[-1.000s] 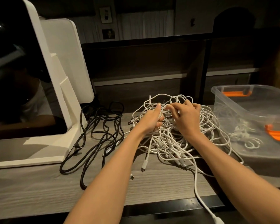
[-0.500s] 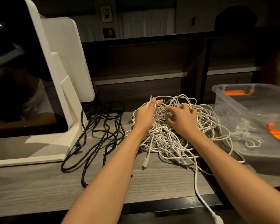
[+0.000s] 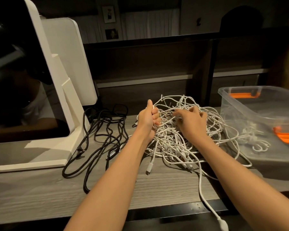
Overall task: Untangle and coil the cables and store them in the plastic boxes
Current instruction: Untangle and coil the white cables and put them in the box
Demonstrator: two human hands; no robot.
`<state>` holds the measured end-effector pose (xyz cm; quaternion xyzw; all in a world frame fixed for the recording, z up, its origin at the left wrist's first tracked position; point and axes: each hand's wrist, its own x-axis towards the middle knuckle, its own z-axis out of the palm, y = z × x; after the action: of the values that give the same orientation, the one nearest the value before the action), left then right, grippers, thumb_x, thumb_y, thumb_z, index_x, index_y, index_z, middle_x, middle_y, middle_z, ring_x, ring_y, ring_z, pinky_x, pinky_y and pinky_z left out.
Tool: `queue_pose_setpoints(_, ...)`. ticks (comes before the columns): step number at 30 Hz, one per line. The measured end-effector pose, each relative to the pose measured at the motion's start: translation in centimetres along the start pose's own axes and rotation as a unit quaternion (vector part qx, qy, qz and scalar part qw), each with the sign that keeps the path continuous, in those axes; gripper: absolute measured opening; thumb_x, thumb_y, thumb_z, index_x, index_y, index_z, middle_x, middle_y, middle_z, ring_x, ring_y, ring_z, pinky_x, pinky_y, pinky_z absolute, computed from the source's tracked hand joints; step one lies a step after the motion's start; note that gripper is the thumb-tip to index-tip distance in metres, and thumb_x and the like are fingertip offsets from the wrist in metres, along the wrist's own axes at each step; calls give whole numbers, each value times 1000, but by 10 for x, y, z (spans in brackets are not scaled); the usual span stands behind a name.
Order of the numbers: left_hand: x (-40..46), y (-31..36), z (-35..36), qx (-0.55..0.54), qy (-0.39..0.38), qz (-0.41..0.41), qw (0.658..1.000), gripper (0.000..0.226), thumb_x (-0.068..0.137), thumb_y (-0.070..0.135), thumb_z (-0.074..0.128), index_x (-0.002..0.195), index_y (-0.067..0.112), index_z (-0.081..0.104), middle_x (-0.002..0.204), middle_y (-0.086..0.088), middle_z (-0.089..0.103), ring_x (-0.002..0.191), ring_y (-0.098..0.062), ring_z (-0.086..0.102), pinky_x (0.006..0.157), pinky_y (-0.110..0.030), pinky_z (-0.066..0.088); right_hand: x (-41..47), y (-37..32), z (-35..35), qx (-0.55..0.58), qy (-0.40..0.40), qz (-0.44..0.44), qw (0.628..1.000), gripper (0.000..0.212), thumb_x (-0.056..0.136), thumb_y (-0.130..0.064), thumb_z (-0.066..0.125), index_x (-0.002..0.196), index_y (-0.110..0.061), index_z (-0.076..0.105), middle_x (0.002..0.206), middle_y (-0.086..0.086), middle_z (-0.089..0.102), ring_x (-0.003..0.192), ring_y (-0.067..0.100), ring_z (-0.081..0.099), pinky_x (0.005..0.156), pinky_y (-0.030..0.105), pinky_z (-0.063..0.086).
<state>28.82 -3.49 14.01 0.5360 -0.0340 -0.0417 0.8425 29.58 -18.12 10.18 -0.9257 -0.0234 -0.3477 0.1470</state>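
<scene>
Head view, left hand (image 3: 148, 121) fisted around white cables (image 3: 172, 140)

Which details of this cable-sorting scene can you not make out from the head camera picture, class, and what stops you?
- Right hand: fingertips blurred, so any hold on the white cables is unclear.
- How many white cables: too tangled to count.
- Plastic box: cut off by the right edge.
- White plug hanging off the table: cropped by the bottom edge.
- Left hand: grips a cable whose end is hidden.

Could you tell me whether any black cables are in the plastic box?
No, the box holds only white cable; the black cables lie on the desk.
</scene>
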Motion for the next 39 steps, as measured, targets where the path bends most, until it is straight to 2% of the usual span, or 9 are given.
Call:
queue_pose_setpoints(6,5,-1,-6,168,15,13,986,46,106,43,26,70,17,38,66,0,48,48,-8,34,40,-17,27,3,6,-3,125,110,-13,986,15,87,-20,67,99,-26,73,89,-2,67,85,16,44,72,28,12)
queue_pose_setpoints(13,1,-8,4,438,-80,89,891,46,107,36,23,71,15,44,63,1,50,55,-9,45,62,-28,37,3,-6,-9,139,175,-72,972,13,85,-28,66,94,-22,74,74,-5,62,72,9,39,71,29,15)
queue_pose_setpoints(15,-4,-6,7,417,-113,76,899,47,106,41,20,87,14,53,69,6,47,55,-8,47,60,-23,40,3,-8,-7,128,175,-52,975,15,87,-33,64,93,-23,73,73,-1,63,71,10,40,76,32,20)
queue_pose_setpoints(17,-6,-3,8,384,-132,50,913,52,104,48,17,120,18,56,91,10,55,79,-12,65,81,-26,48,3,-8,-6,115,167,-27,979,15,88,-35,65,92,-23,72,74,-1,64,72,11,41,80,37,24)
queue_pose_setpoints(21,-1,-3,-1,408,-177,77,892,47,103,48,31,67,22,45,53,12,35,45,-4,28,51,-19,27,3,-8,-5,95,131,-7,987,14,89,-35,64,93,-24,71,79,-3,66,79,14,43,84,38,24)
queue_pose_setpoints(28,12,-14,-2,370,52,142,917,44,104,39,38,97,9,69,73,3,61,62,-1,50,65,-23,35,4,-9,-3,10,-24,-3,1000,37,92,-29,58,128,-34,54,106,-5,66,113,18,42,90,38,23)
queue_pose_setpoints(33,10,-17,-3,311,-41,171,934,37,102,46,39,121,26,64,98,17,60,88,2,56,75,-16,48,4,-12,-6,1,-55,2,999,47,92,-23,56,137,-32,44,113,-4,64,117,22,39,92,41,26)
queue_pose_setpoints(35,10,-18,-5,278,-55,194,939,37,103,43,36,108,28,69,103,7,65,98,-4,60,90,-20,47,3,-12,-6,7,-54,-2,999,52,91,-22,58,138,-37,41,119,-9,62,115,21,39,92,41,26)
queue_pose_setpoints(39,8,-14,-4,180,-18,185,966,47,106,31,33,74,12,62,80,-4,71,88,-12,69,82,-16,52,4,-9,-3,-29,-62,-23,997,47,92,-21,58,135,-36,45,142,-14,44,120,21,35,94,41,25)
